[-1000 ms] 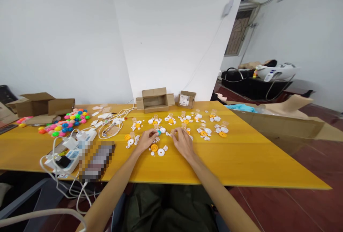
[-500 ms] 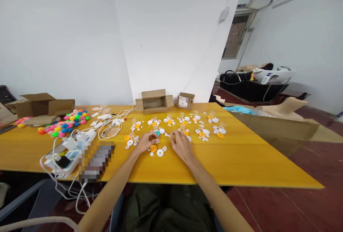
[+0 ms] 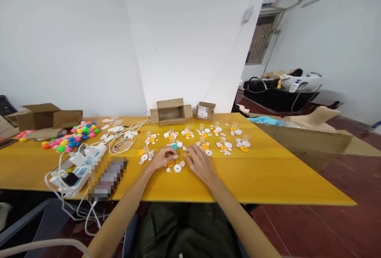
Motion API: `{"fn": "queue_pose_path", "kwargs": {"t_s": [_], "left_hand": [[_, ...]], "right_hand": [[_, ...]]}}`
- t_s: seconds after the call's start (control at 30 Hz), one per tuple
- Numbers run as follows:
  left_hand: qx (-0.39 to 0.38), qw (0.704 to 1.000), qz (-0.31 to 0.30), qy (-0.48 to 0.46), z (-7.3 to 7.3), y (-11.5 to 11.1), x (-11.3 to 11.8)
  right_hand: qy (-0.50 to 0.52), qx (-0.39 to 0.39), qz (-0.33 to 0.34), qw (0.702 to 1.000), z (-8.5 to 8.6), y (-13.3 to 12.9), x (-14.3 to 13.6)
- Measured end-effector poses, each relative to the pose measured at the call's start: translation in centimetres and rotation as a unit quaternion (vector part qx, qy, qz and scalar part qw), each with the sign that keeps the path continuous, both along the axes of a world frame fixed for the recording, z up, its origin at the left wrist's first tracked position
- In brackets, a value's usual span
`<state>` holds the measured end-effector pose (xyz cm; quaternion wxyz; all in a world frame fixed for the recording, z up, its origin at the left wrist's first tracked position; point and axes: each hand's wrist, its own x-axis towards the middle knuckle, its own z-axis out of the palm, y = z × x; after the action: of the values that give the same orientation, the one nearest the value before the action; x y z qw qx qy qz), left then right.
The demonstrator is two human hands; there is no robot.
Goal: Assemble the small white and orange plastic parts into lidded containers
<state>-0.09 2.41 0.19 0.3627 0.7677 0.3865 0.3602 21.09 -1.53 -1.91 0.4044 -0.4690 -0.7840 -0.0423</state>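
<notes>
My left hand (image 3: 162, 158) is curled, thumb and fingers closed around a small white piece with dark dots (image 3: 175, 156). Under its fingertips an orange ring (image 3: 170, 163) partly shows, beside a white ring (image 3: 177, 168) and a white dotted piece (image 3: 182, 163). My right hand (image 3: 201, 163) hovers to the right, fingers bent and apart, with nothing visible in them. Just beyond the hands lie a teal ring (image 3: 174, 147), a white disc (image 3: 179, 145) and another white ring (image 3: 208, 153). An orange ring (image 3: 205, 147) sits by the right knuckles.
Several groups of clear cups (image 3: 247, 138), orange and white discs spread across the yellow table (image 3: 268, 178). Cardboard boxes (image 3: 171, 121) stand against the wall. Leftward are colourful balls (image 3: 71, 143), cables, a power strip (image 3: 81, 170) and a blurred-out phone (image 3: 108, 178).
The fingers of my right hand have spread apart and shifted slightly left. My left hand stays near the orange ring, now covering more of it.
</notes>
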Motion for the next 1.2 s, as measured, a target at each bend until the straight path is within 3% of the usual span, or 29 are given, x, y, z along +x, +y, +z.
{"fn": "queue_pose_path", "kwargs": {"t_s": [0.2, 0.37, 0.97, 1.2], "left_hand": [[0.017, 1.000, 0.009, -0.005, 0.0, 0.0, 0.3], [0.054, 0.998, -0.002, 0.013, 0.1, -0.2, 0.3], [0.193, 0.972, 0.021, 0.130, -0.7, 1.8, 1.5], [0.156, 0.982, 0.028, 0.106, -0.4, 1.8, 1.1]], "right_hand": [[-0.087, -0.052, 0.110, 0.989, 0.5, -0.9, -0.2], [-0.107, -0.071, 0.142, 0.982, 0.6, -0.7, -0.4], [-0.182, -0.019, 0.050, 0.982, 0.2, 3.0, -2.1], [-0.148, -0.005, -0.027, 0.989, 0.3, 2.5, -1.7]]}}
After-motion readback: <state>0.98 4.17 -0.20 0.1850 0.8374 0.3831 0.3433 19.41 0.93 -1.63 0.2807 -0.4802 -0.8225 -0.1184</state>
